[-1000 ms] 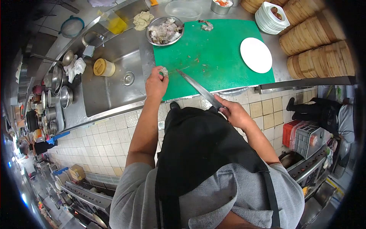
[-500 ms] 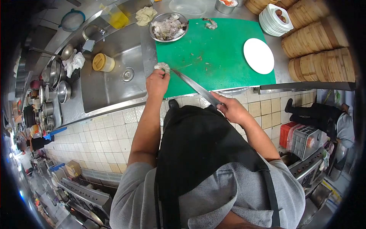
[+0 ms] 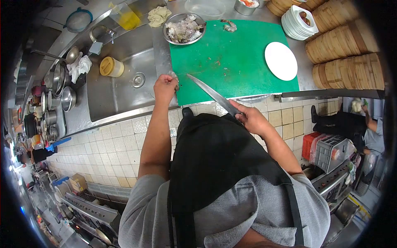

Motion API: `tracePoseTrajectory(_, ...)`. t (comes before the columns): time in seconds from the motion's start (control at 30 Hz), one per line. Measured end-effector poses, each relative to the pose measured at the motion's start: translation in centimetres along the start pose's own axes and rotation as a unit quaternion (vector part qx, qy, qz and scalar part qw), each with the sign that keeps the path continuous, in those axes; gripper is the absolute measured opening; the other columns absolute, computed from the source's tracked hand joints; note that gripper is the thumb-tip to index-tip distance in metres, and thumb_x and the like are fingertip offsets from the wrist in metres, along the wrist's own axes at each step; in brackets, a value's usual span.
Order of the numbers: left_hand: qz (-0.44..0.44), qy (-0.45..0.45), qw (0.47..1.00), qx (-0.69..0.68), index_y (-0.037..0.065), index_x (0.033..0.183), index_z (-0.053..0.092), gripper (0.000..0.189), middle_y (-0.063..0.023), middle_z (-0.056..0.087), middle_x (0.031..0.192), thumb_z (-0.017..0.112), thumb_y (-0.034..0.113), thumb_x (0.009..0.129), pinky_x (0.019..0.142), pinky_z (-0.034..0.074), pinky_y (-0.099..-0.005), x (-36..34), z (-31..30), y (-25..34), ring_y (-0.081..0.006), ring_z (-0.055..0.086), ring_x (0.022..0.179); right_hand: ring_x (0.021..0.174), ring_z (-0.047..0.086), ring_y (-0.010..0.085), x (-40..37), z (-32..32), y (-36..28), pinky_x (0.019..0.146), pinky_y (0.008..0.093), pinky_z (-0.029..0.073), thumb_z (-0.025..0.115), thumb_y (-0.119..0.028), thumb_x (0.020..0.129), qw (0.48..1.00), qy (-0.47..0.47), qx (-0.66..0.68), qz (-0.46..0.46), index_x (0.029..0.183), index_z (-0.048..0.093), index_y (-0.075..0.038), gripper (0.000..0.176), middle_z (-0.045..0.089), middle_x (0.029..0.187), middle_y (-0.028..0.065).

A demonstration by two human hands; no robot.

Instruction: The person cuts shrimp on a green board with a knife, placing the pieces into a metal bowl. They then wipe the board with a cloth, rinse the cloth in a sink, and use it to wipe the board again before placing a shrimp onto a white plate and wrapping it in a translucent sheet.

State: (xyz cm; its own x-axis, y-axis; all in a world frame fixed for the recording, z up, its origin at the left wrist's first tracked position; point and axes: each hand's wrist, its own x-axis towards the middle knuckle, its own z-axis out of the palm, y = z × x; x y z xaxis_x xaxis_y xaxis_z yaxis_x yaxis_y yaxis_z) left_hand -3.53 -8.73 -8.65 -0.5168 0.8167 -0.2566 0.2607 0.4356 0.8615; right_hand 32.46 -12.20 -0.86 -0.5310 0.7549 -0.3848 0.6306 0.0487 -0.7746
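Note:
My left hand (image 3: 165,87) is closed around a shrimp (image 3: 173,76) at the left edge of the green cutting board (image 3: 244,56), beside the sink. My fingers partly cover the shrimp. The handle of a long knife (image 3: 213,94) is in my right hand (image 3: 252,119), at the board's front edge. Its blade slants left over the board, with the tip a little right of the shrimp. At the board's back left, a metal bowl (image 3: 184,29) holds several shrimp. One more shrimp (image 3: 229,26) lies near the back edge.
An oval white plate (image 3: 281,60) rests on the board's right side. Beyond stand stacked white dishes (image 3: 298,24) and bamboo steamers (image 3: 347,72). Left is the sink (image 3: 124,89) with a yellow-lidded container (image 3: 111,67). A person (image 3: 364,128) is at the far right, another at the far left.
My left hand has shifted slightly left with the shrimp, away from the knife tip. My right hand and the knife are nearly still. The person at right has raised an arm.

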Motion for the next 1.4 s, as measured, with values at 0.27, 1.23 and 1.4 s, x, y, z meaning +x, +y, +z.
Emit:
tracePoseTrajectory(0.27,0.105,0.051,0.987,0.113,0.002,0.089,0.066,0.019,-0.0072,0.069,0.079,0.078,0.011,0.078,0.069,0.054,-0.0307,-1.8,-0.4,1.0,-0.0167,0.066,0.07,0.109,0.067,0.0385,-1.0,-2.4,-2.7,0.094,0.0398,0.051,0.06,-0.006,0.097,0.998,0.053,-0.042,0.02,0.15,0.045,-0.023,0.058,0.066,0.121,0.0254)
tracePoseTrajectory(1.23,0.159,0.03,0.986,0.03,0.004,0.093,0.066,0.012,-0.0047,0.064,0.071,0.073,0.003,0.083,0.056,0.049,-0.0287,-3.9,-1.2,4.4,-0.0132,0.055,0.055,0.092,0.066,0.0443,1.4,-0.8,-1.2,0.081,0.0517,0.052,0.059,-0.009,0.093,0.982,0.086,-0.162,-0.049,0.15,0.044,-0.026,0.061,0.067,0.099,0.0285)
tracePoseTrajectory(1.4,0.391,-0.03,0.883,0.257,0.011,0.096,0.066,0.019,-0.0079,0.067,0.098,0.071,0.003,0.08,0.078,0.052,-0.0385,-2.9,0.6,5.2,-0.0276,0.063,0.089,0.097,0.065,0.0456,-0.7,-4.9,-2.1,0.083,0.0515,0.051,0.06,-0.006,0.093,0.974,0.167,-0.138,0.064,0.15,0.044,-0.026,0.063,0.066,0.104,0.0297)
